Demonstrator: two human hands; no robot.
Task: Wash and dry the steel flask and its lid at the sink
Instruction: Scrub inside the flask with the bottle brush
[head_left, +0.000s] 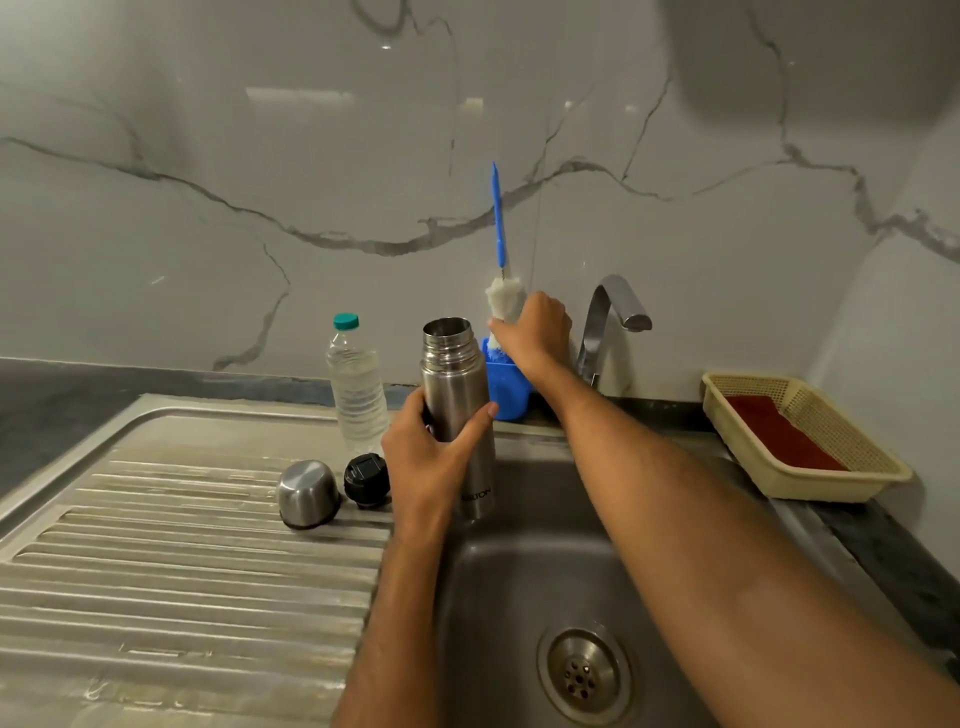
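Steel-bodied and uncapped, the tall cylindrical flask (457, 410) is being held upright over the sink basin (524, 582) by the left hand (426, 462), fingers wrapped round it, probably mouth-up for scrubbing. The right hand (535, 332) is gripping the blue-handled white bottle brush (501, 270) by its bristles at the blue plastic holder (506, 387), while the domed steel cup lid (307, 493) and black stopper (366, 479) are sitting on the ridged drainboard (182, 561).

A home kitchen is showing here: a steel sink (545, 571) with a ribbed draining board (182, 545) is sitting under a bent tap (613, 317), marble-look wall tiles (260, 156) are rising behind, and a plastic basket (800, 436) is resting on the dark table (41, 410).
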